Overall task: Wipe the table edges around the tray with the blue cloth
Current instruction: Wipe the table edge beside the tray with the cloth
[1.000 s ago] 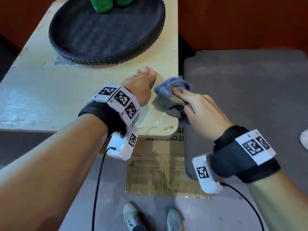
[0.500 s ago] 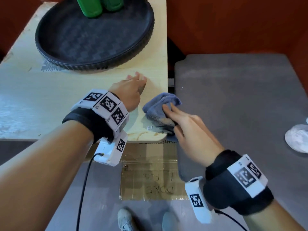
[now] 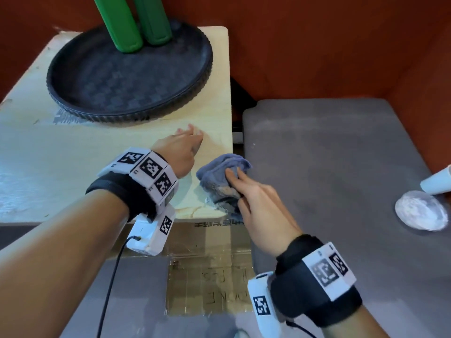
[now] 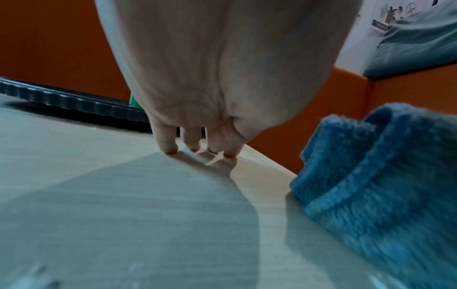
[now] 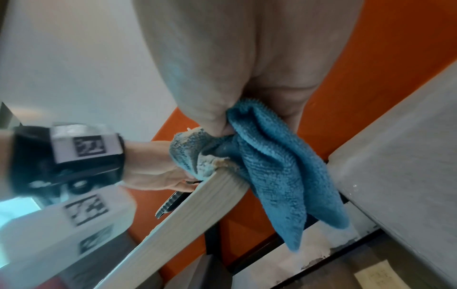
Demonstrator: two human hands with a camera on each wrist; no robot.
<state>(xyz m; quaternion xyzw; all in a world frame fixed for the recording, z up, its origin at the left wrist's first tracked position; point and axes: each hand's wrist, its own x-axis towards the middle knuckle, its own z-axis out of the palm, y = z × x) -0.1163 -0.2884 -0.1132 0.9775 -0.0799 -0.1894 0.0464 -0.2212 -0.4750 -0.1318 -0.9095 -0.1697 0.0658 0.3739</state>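
Observation:
A crumpled blue cloth (image 3: 220, 178) lies over the near right corner of the pale wooden table (image 3: 61, 167). My right hand (image 3: 246, 193) grips it, thumb and fingers pinching the folds (image 5: 269, 168) against the table's edge (image 5: 197, 203); part of the cloth hangs off the side. Just to its left my left hand (image 3: 181, 150) rests on the tabletop, fingers straight, fingertips (image 4: 170, 150) touching the wood. Beyond both hands sits the round black tray (image 3: 80, 111) holding two green bottles (image 3: 127, 25).
A grey surface (image 3: 329, 167) adjoins the table on the right, separated by a narrow gap. On its far right lie a white cup (image 3: 436, 181) and a white disc (image 3: 422, 213). Orange walls stand behind. A taped cardboard box (image 3: 210, 279) is below.
My right hand has slid the cloth along the right edge toward the near corner. The left hand stays planted on the table. My view has lifted, showing more of the bottles and the cup.

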